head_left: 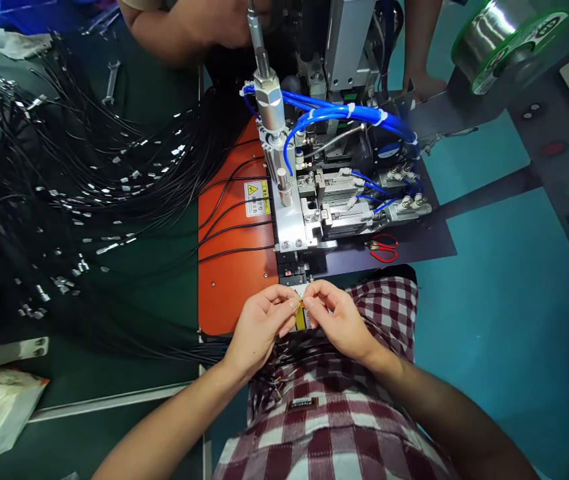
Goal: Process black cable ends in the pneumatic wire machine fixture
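Note:
My left hand [265, 319] and my right hand [337, 317] meet just in front of the machine's near end, over my lap. Each is closed in a pinch, thumb against forefinger. Between the fingertips show thin coloured wires [301, 300], yellowish and orange; the fingers hide most of their length. Right beyond my fingertips is the machine's small black and silver front block [291, 275]. Black cables [237, 252] run across the orange plate [237, 293] into the machine's left side. Below my left hand, a bundle of cable ends [277, 383] with bare wire tips hangs by my lap.
A large heap of black cables [129, 160] with metal connectors covers the green table at left, near a wrench [111, 83]. Red-handled snips [384, 247] lie right of the machine. A solder spool [499, 43] hangs upper right. Another person's arm [189, 30] is across the machine.

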